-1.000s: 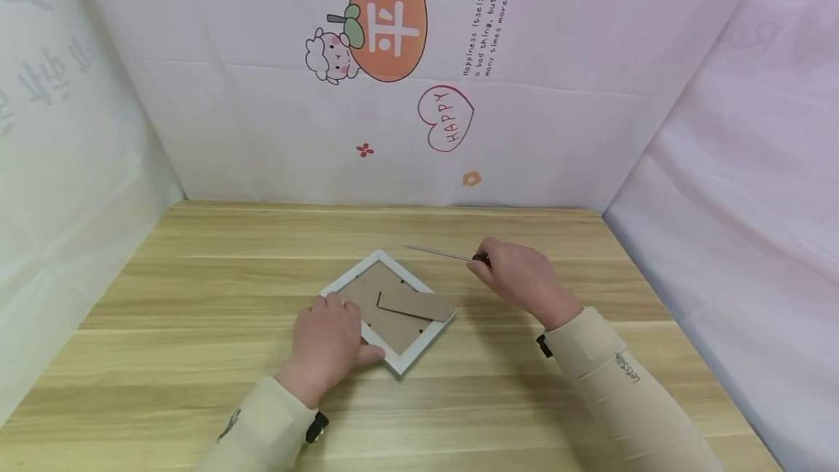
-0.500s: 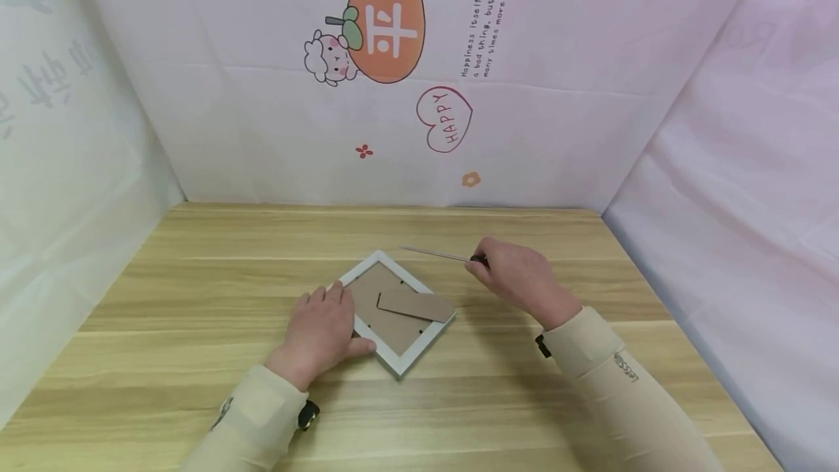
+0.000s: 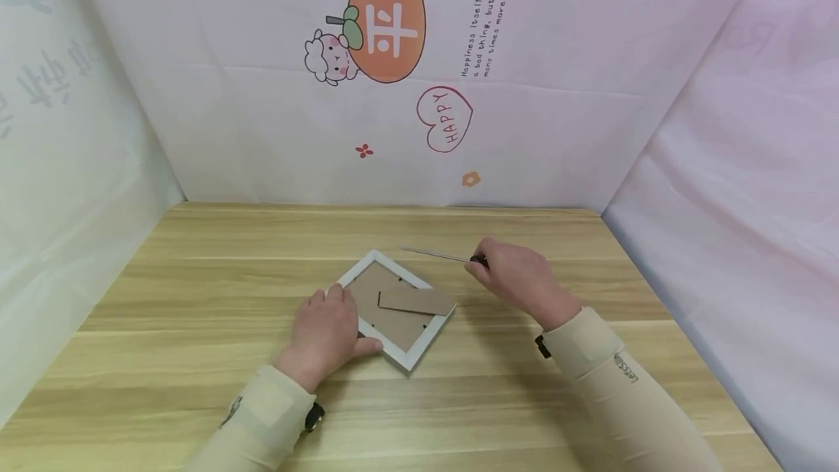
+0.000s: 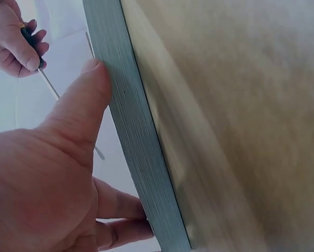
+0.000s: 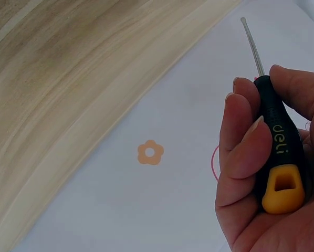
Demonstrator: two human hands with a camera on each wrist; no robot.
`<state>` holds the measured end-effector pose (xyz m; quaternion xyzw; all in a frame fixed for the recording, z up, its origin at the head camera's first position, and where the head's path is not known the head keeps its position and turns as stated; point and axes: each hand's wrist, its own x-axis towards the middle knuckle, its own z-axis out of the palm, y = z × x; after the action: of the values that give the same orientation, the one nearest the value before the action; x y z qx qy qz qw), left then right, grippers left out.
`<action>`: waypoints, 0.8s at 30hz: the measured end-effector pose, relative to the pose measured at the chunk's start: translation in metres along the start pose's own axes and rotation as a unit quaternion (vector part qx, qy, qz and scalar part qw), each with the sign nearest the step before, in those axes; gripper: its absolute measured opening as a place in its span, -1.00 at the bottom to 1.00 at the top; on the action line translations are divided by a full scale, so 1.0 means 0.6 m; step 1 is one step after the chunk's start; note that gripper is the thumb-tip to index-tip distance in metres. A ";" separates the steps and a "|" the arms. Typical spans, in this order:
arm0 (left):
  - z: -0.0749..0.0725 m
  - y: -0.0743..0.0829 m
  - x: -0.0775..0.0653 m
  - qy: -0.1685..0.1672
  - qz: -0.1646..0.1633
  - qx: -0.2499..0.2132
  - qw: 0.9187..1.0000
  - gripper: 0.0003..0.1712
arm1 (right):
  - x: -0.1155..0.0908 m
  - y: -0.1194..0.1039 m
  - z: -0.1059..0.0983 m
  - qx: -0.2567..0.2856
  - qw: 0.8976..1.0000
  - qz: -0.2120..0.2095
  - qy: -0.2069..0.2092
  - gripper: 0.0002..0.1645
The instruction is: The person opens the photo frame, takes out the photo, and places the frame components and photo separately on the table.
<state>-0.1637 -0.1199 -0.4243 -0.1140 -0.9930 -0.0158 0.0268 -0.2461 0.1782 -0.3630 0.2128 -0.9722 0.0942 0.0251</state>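
behind left hand [image 3: 324, 333], partly hidden frame [image 3: 393, 319]

This is a curtained booth I'm standing by. White sheets [image 3: 262, 130] wall the wood-grain table [image 3: 446, 421] on three sides, the back one printed with cartoons [image 3: 390, 24].

In the head view, the left grip [image 3: 325, 330] is hiding part of the picture frame [image 3: 393, 323], and the right grip [image 3: 522, 277] is hiding most of the screwdriver handle [image 5: 283, 142]. The printed lines [image 3: 489, 20] are running off the top edge.
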 end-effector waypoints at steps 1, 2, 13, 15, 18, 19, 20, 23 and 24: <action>0.000 0.002 0.000 0.004 0.000 0.009 1.000 0.16 | 0.000 0.000 0.000 0.000 1.000 -0.001 -0.001 -0.69; 0.000 0.004 -0.001 0.007 -0.001 0.017 1.000 0.15 | 0.000 0.000 0.001 0.000 1.000 0.000 -0.001 -0.69; 0.000 0.018 -0.004 0.011 -0.034 0.026 0.999 0.10 | 0.002 0.000 0.004 -0.001 1.000 0.004 0.005 -0.69; 0.000 0.020 -0.004 0.007 -0.042 0.020 0.999 0.09 | 0.001 0.000 0.005 -0.001 1.000 0.004 0.005 -0.69; 0.000 0.023 -0.006 -0.001 -0.050 0.018 0.999 0.07 | 0.001 -0.002 0.005 0.002 1.000 0.004 0.003 -0.68; -0.001 0.024 -0.006 -0.003 -0.055 0.014 0.998 0.06 | 0.001 -0.002 0.005 0.002 1.000 0.004 0.001 -0.67; -0.001 0.025 -0.007 -0.005 -0.059 0.010 0.998 0.05 | 0.001 -0.002 0.005 0.002 1.000 0.004 -0.001 -0.67; -0.002 0.029 -0.009 -0.004 -0.075 -0.002 0.997 0.03 | 0.000 -0.003 0.005 0.001 1.000 0.005 -0.003 -0.66; -0.002 0.031 -0.010 -0.002 -0.079 -0.005 0.997 0.03 | 0.000 -0.003 0.006 0.001 1.000 0.004 -0.003 -0.66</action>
<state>-0.1538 -0.1030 -0.4230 -0.0349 -0.9989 -0.0231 0.0228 -0.2456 0.1761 -0.3659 0.2088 -0.9732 0.0943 0.0220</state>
